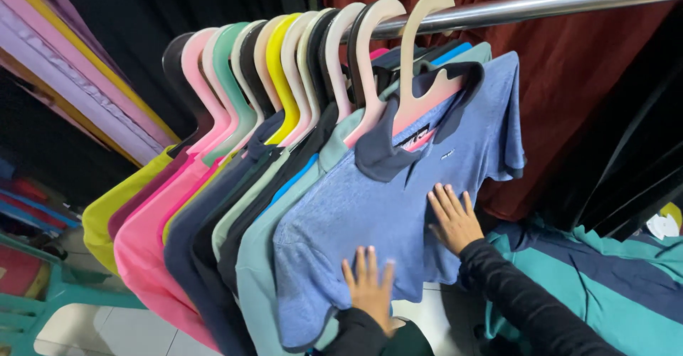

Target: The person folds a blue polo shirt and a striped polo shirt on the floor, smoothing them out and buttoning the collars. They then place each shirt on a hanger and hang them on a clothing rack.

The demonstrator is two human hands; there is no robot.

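While hung collar-up on rail (569,0), blue polo (370,214) hangs lengthwise downward; both hands (368,285) flat-open, pressing it, gripping nothing.

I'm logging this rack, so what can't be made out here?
Head view:
- Shirts behind the blue polo shirt: overlapped, only edges show.
- Left hand and right hand: palms hidden, flat on the polo.
- Metal rail: cut off at right edge.

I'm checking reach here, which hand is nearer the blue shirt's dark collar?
Right. The right hand lies flat on the blue polo shirt just below its dark collar; the left hand presses lower, near the hem.
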